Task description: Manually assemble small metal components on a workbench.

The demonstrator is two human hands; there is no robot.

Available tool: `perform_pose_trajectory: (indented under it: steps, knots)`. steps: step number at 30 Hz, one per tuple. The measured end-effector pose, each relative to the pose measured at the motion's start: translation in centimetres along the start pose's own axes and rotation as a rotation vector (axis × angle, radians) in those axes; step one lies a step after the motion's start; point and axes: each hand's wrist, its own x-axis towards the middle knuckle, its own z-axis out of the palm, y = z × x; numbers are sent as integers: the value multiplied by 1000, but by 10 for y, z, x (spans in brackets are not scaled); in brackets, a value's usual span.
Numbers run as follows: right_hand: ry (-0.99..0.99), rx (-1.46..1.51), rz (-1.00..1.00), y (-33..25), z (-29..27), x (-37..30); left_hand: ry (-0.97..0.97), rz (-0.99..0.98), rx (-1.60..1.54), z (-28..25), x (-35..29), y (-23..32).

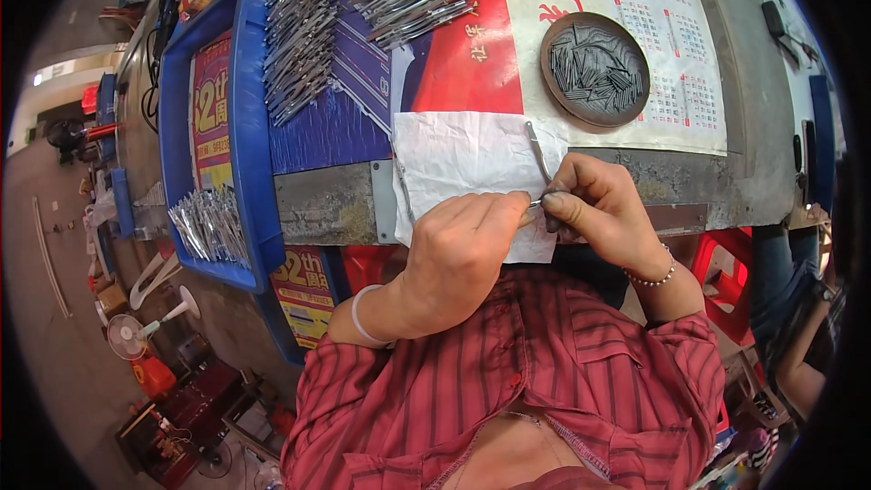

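My left hand [463, 240] and my right hand [599, 209] meet over a sheet of white paper [463, 150] at the table's near edge. A slim, slightly curved metal tool [537, 147] sticks up from my right hand's closed fingers, its rounded end pointing away from me. Between both sets of fingertips shows a small shiny metal piece [534, 203], pinched by the left; whether it belongs to the tool is hidden. Just beyond the right hand, a round brown bowl [550, 91] holds many short dark metal pins [594, 73]. Another slim metal piece [403, 183] lies along the paper's left edge.
Piles of slim silver metal pieces [304, 36] cover the far left of the table. A blue plastic tray [240, 118] on the left holds more silver pieces [210, 225]. Under the bowl lies a printed calendar sheet [694, 118]. A red stool [726, 286] stands at right.
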Motion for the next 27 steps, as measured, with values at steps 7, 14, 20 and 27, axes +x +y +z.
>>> perform_pose_trajectory:
  steps: [7, 14, 20, 27]
  knots:
    - [-19, 33, 34, -6, -2, 3, 12, 3, 19, -5, 7, 2]
    - [299, -97, -317, -7, -16, -8, 225, 0, -38, -61, 66, -23]
    - [526, -584, -538, 23, -26, -24, 501, 159, 257, -104, 203, -155]
    - [559, -678, -750, 42, -28, -33, 360, 5, 409, -71, 312, -261]
